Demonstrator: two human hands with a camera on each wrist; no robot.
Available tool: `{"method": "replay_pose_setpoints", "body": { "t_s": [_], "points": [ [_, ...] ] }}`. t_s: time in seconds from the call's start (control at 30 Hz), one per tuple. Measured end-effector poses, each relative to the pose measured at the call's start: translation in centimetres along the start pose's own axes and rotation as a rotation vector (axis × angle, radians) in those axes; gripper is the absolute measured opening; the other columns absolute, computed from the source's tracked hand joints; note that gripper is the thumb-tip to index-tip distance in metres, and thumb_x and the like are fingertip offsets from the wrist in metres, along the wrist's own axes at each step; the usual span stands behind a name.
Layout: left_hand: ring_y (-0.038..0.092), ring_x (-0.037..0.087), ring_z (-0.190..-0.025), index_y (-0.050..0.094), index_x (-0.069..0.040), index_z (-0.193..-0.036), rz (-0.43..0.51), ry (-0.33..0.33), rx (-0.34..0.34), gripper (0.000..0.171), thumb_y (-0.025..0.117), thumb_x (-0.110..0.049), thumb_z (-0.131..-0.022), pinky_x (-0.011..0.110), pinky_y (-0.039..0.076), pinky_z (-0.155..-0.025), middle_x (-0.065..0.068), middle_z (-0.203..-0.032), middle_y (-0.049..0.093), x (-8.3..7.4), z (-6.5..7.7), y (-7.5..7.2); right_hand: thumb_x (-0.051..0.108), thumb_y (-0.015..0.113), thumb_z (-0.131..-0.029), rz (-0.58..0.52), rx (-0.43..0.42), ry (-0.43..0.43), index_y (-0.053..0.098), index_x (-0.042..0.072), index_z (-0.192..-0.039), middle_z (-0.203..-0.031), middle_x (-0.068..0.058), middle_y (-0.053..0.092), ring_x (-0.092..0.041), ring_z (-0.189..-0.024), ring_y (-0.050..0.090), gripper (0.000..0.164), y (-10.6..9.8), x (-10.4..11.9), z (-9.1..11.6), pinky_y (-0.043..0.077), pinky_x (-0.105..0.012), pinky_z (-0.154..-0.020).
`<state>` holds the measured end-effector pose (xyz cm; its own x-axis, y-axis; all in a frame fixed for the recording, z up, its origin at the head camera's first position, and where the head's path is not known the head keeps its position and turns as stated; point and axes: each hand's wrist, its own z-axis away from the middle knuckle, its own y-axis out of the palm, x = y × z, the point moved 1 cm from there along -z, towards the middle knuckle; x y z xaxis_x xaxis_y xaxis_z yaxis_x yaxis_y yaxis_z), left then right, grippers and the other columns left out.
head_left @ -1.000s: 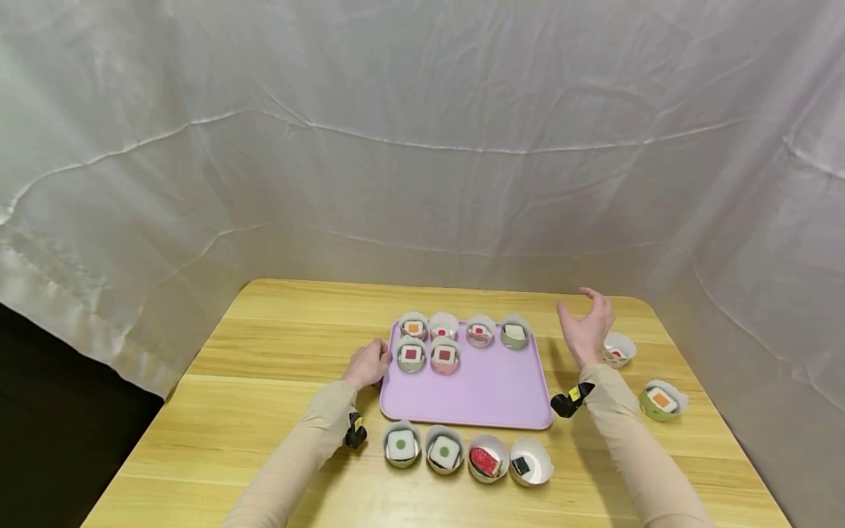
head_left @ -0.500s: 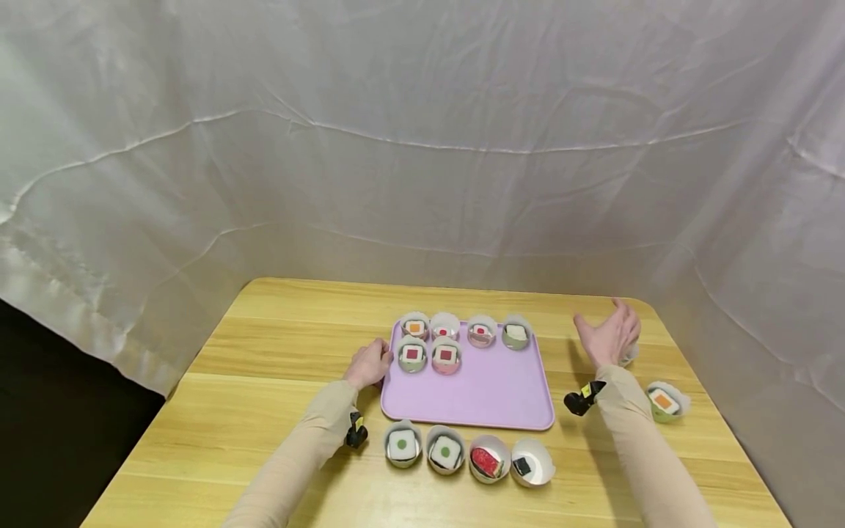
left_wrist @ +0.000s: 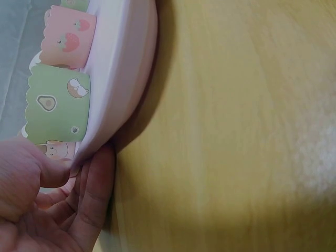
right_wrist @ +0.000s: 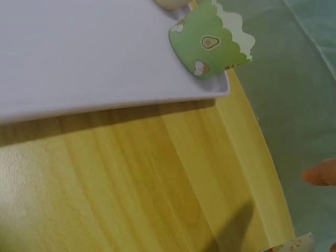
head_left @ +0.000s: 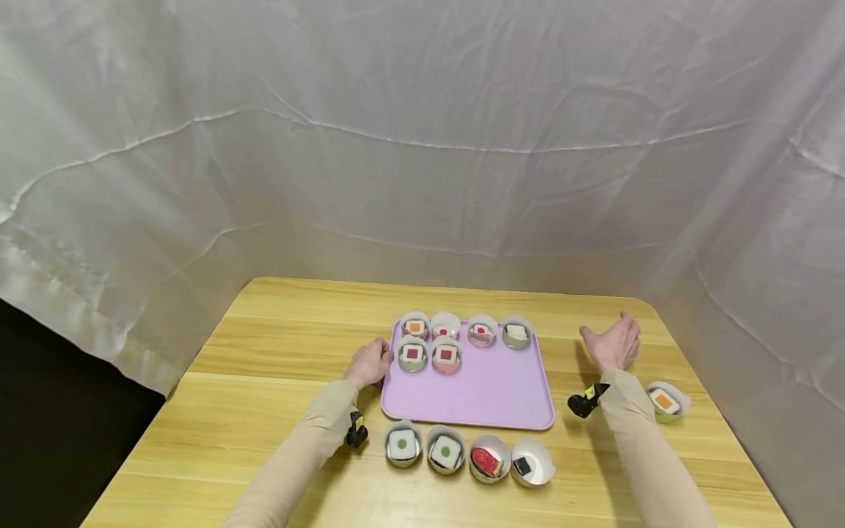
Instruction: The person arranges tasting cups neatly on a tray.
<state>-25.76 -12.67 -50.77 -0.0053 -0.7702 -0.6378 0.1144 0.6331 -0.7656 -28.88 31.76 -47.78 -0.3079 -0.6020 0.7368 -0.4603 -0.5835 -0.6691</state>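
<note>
My left hand (head_left: 368,364) pinches the left rim of a lilac tray (head_left: 502,381). In the left wrist view the thumb lies above the rim and fingers (left_wrist: 97,194) are beneath it. My right hand (head_left: 615,345) is at the table's right side, thumb spread from the fingers. It hides a paper cup in the head view; only a sliver of that cup (right_wrist: 294,244) shows in the right wrist view, below the thumb (right_wrist: 321,173), which stands apart from it. Paper cups with toy sushi pieces stand on the tray, among them a green one (head_left: 517,334) at its far right corner.
A row of paper cups stands before the tray, including one with a red piece (head_left: 487,460) and one with a black piece (head_left: 532,463). Another green cup (head_left: 668,402) is right of my right forearm. Grey curtain (head_left: 422,183) encloses the wooden table (head_left: 284,330).
My right hand has moved right and come down over the cup at the right, which it now hides. My left hand stays on the tray's rim.
</note>
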Motion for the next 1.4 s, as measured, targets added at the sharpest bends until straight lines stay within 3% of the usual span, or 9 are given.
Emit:
{"method": "replay_pose_setpoints", "body": {
  "t_s": [0.27,0.57,0.73,1.0,1.23,1.4],
  "points": [
    [0.062,0.02,-0.069,0.058,-0.004,-0.103,0.001,-0.01,0.007,0.014,0.051,-0.016,-0.103,0.028,0.049,-0.06,0.013,-0.085,0.066,-0.1,0.0,0.0,0.017,0.069,-0.088,0.009,0.026,-0.002,0.018,-0.007,-0.155,-0.157,-0.036,0.026,-0.055,-0.143,0.027,0.087,0.1,-0.5,0.0,0.017,-0.063,-0.122],
    [0.062,0.019,-0.064,0.058,-0.004,-0.103,0.015,-0.01,0.009,0.014,0.051,-0.016,-0.103,0.026,0.049,-0.057,0.013,-0.084,0.067,0.0,0.0,0.1,0.026,0.07,-0.086,0.179,0.127,-0.054,0.027,-0.009,-0.152,-0.15,-0.038,0.037,-0.056,-0.141,0.028,0.086,0.4,-0.8,-0.4,0.02,-0.064,-0.119],
    [0.061,0.017,-0.062,0.058,-0.004,-0.102,0.028,-0.021,0.015,0.013,0.052,-0.016,-0.103,0.024,0.047,-0.055,0.012,-0.082,0.066,0.0,-0.1,0.0,0.025,0.07,-0.084,0.215,0.152,-0.062,0.027,-0.008,-0.152,-0.15,-0.039,0.036,-0.056,-0.142,0.025,0.087,0.5,-1.1,-0.6,0.018,-0.066,-0.118],
    [0.06,0.016,-0.059,0.058,-0.004,-0.102,0.035,-0.018,0.015,0.013,0.051,-0.015,-0.103,0.024,0.048,-0.052,0.012,-0.081,0.065,0.1,-0.2,0.1,0.004,0.056,-0.075,0.292,0.17,-0.056,0.032,-0.005,-0.151,-0.15,-0.038,0.035,-0.055,-0.146,0.017,0.08,0.3,-1.6,-0.8,0.013,-0.068,-0.12],
    [0.061,0.017,-0.059,0.058,-0.003,-0.103,0.029,-0.006,0.014,0.014,0.051,-0.015,-0.103,0.024,0.047,-0.052,0.012,-0.08,0.065,0.0,-0.1,0.1,0.003,0.054,-0.074,0.34,0.173,-0.026,0.035,-0.003,-0.149,-0.154,-0.037,0.029,-0.057,-0.148,0.008,0.077,0.0,-2.2,-1.0,0.002,-0.068,-0.121],
    [0.061,0.017,-0.059,0.058,-0.002,-0.103,0.025,-0.001,0.011,0.014,0.051,-0.014,-0.103,0.024,0.048,-0.052,0.012,-0.08,0.065,0.0,-0.1,0.1,0.007,0.055,-0.076,0.273,0.154,0.027,0.032,-0.001,-0.151,-0.155,-0.039,0.02,-0.064,-0.14,0.018,0.079,-0.5,-2.9,-1.0,0.017,-0.071,-0.116]
  ]
}}
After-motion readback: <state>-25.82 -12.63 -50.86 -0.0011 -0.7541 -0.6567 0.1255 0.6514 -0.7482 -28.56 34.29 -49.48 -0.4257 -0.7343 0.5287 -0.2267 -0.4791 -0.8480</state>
